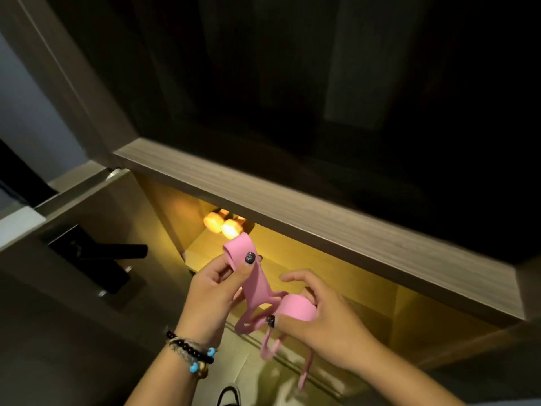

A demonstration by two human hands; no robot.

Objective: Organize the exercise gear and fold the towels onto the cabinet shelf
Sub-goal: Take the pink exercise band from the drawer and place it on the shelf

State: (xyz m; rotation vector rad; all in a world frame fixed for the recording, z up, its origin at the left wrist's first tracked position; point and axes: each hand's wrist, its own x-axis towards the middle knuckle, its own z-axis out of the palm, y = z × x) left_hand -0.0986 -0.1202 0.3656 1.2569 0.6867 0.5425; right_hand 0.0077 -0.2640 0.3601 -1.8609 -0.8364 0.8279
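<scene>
Pink band (257,284), with no writing legible on it, is held by both hands in front of the lit cabinet shelf (292,250). Left hand (213,291) pinches the upper loop, thumb pressed on its face, fingers curled behind. Right hand (319,315) curls round the lower rolled part, thumb on the strap; thin loops dangle below. Bead bracelets (193,351) circle the left wrist. Two glowing round things (224,225) sit deep on the shelf, beneath the wood ledge (292,200).
</scene>
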